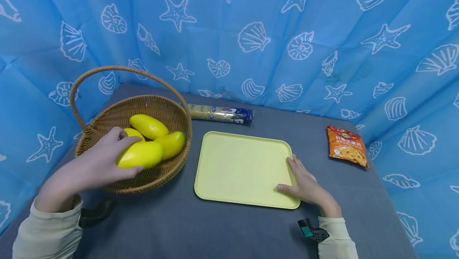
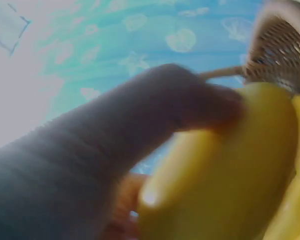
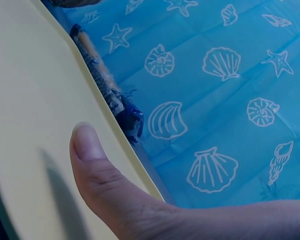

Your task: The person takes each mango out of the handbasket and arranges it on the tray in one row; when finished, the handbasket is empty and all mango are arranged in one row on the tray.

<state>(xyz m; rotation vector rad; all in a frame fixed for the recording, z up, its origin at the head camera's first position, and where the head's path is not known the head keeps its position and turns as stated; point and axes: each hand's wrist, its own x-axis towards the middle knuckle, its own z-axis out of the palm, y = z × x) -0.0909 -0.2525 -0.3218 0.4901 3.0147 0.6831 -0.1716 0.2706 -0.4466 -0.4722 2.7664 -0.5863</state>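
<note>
A yellow mango [image 1: 140, 155] with a green tip is held in my left hand [image 1: 111, 157], fingers over its far side and thumb low on the near side. The hand is over the left part of a wicker basket [image 1: 94, 133]. Behind the held mango are several more, among them one mango [image 1: 148, 126] farther back and another mango [image 1: 173, 146] at the right. In the left wrist view the mango [image 2: 229, 170] fills the space beside the fingers. My right hand [image 1: 307, 185] rests at the right rim of a pale yellow tray [image 1: 240, 169], fingers extended, thumb [image 3: 90, 145] above its surface.
The basket's tall handle [image 1: 118, 67] arches above it. A long plastic-wrapped pack [image 1: 220, 114] lies behind the tray, near the curtain. An orange snack bag [image 1: 347, 146] lies at the right of the grey table [image 1: 201, 231]. A blue seashell-patterned curtain [image 1: 229, 24] surrounds the back and sides.
</note>
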